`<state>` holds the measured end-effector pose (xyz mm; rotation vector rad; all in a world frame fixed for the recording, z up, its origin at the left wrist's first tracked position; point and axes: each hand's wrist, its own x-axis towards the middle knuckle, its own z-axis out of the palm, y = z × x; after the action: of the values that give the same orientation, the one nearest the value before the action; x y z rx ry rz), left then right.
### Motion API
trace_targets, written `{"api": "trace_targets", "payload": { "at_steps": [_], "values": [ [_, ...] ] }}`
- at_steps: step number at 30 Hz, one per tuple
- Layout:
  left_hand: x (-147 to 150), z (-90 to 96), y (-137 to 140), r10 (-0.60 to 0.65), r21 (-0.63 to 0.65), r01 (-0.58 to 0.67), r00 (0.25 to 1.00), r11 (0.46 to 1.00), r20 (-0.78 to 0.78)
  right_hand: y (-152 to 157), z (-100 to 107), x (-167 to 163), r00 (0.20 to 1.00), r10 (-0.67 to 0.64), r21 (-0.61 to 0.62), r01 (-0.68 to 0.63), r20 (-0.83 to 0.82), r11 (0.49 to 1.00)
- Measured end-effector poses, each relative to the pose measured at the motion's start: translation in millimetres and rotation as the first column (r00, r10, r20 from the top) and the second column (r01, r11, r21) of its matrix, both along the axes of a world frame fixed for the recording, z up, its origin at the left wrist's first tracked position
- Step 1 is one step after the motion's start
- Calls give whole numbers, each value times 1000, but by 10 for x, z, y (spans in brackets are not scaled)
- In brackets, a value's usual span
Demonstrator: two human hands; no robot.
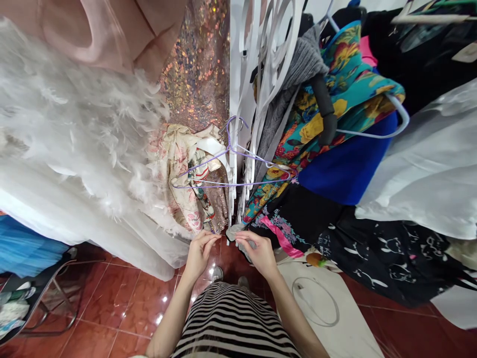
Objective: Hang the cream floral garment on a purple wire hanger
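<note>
My left hand [201, 248] is raised in front of my body, thumb and fingertips closed in a pinch. Opposite it, my right hand [258, 250] pinches in the same way, a short gap between the two. Whatever lies between the fingertips, if anything, is too small to make out. A grey piece of cloth [234, 231] shows just beside and behind the right fingertips. Above both hands hang thin purple wire hangers [257, 184], with no garment on them. Cream floral clothing [179, 179] hangs behind the hangers, beyond the left hand.
White scrollwork racking [257, 114] stands upright ahead. White feathered clothing [112, 134] and a sequined garment [201, 59] hang on the left. A teal floral garment [346, 109] and black printed cloth [395, 253] hang right. A white board [331, 303] bears a wire loop. Red tiles [122, 298] cover the floor.
</note>
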<state>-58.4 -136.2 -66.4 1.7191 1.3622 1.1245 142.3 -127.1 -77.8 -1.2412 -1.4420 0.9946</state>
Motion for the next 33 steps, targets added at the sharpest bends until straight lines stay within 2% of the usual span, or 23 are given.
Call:
{"api": "trace_targets", "payload": {
  "at_steps": [7,14,20,25,30,33],
  "values": [
    [-10,-18,-10,1,15,-1,1000,1000,2,-28,-20,-21,1000,-19,-21,19,2,1000],
    [-9,-4,-22,42,-18,-41,998,999,39,-33,4,-75,987,-152,1,152,-55,988],
    [-31,-33,-35,55,2,-55,998,999,36,-34,-1,-69,986,-90,-4,90,-141,996],
    [-52,-27,-54,76,25,-77,997,997,30,-71,0,-81,993,-78,-8,77,-86,997],
    [-55,19,-83,10,-77,-7,999,997,32,-89,3,-96,993,-106,-7,106,-43,994],
    [-56,-10,-105,19,-147,-10,998,989,64,-73,6,-97,990,-116,-8,116,-75,993]
  ]
}}
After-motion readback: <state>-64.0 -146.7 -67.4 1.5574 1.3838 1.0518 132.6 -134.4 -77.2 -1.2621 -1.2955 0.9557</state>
